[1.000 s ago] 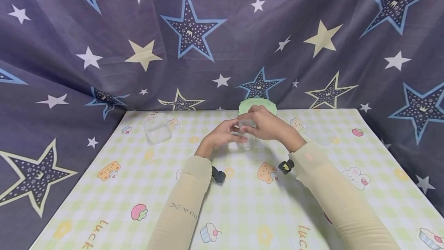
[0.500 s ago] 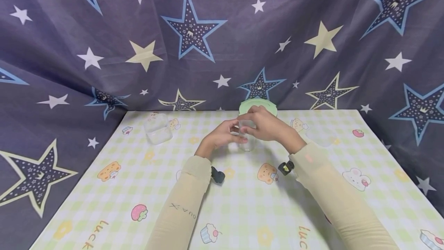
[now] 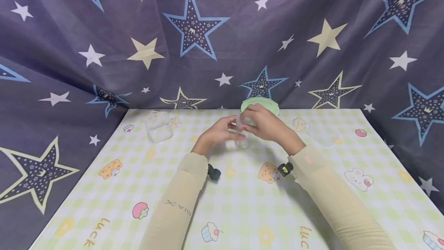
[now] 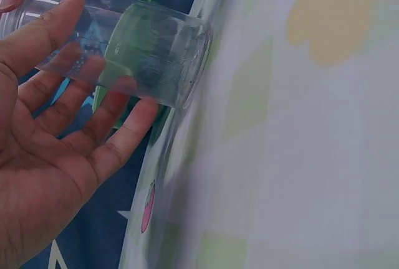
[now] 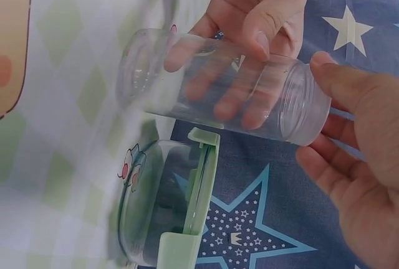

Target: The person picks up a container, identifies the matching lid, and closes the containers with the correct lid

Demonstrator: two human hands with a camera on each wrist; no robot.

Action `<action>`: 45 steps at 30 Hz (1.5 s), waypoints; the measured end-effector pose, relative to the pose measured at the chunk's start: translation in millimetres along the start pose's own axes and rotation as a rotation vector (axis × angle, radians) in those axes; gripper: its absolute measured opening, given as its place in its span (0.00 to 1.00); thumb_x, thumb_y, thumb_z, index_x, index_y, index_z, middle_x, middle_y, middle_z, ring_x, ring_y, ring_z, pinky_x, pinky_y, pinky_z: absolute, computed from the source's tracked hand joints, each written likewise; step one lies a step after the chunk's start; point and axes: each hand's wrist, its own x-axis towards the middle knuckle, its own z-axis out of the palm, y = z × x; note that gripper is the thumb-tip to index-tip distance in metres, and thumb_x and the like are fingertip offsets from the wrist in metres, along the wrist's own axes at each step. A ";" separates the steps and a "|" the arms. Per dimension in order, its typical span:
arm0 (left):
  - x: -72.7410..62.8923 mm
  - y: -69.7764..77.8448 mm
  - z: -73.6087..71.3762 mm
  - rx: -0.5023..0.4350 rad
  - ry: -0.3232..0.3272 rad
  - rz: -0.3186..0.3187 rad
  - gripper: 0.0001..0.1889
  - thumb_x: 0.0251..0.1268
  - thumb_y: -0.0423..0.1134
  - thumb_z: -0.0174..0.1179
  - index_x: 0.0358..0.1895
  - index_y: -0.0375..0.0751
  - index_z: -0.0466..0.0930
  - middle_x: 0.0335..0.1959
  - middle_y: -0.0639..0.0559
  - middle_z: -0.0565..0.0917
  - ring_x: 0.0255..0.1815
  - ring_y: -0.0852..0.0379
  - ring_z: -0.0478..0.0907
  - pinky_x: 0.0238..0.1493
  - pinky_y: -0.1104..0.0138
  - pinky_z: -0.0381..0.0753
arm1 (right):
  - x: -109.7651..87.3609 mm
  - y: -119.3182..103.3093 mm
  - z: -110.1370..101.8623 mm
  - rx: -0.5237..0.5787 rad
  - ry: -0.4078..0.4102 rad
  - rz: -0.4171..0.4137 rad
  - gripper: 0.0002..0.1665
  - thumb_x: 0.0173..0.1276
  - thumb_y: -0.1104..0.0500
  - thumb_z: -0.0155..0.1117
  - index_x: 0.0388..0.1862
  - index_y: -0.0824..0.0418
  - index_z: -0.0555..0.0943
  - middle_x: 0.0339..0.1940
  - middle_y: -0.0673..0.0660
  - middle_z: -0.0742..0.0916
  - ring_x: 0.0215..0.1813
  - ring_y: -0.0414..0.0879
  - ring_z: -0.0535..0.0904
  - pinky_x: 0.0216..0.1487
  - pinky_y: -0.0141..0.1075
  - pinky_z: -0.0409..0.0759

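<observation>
A clear cylindrical jar (image 5: pixel 218 88) stands on the table, with a frosted see-through lid (image 5: pixel 312 116) at its top end. My left hand (image 3: pixel 220 131) holds the jar's side; in the left wrist view its thumb lies along one side and the fingers (image 4: pixel 118 138) spread round the other. At the top, my right hand (image 3: pixel 268 123) pinches the lid between thumb and fingertips, as the right wrist view shows. The jar looks see-through and nothing can be made out inside it. In the head view my right fingers cover the lid.
Right behind the jar is a clear container with a green clip lid (image 3: pixel 272 105). A clear squarish container (image 3: pixel 160 129) stands at the back left. On the right lies a faint transparent flat piece (image 3: pixel 325 136). A starry curtain (image 3: pixel 208 68) hangs along the table's far edge.
Both hands and the jar have shifted slightly left. My right index finger, earlier stretched across the top, is now drawn in as the fingers turn at the lid.
</observation>
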 end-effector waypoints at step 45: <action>31.6 -17.3 -38.9 0.157 0.425 -0.115 0.36 0.59 0.42 0.76 0.68 0.38 0.71 0.63 0.43 0.77 0.62 0.43 0.77 0.62 0.55 0.80 | 61.3 41.5 35.1 -0.053 0.073 0.067 0.10 0.70 0.71 0.65 0.47 0.66 0.88 0.47 0.59 0.88 0.51 0.55 0.81 0.58 0.45 0.81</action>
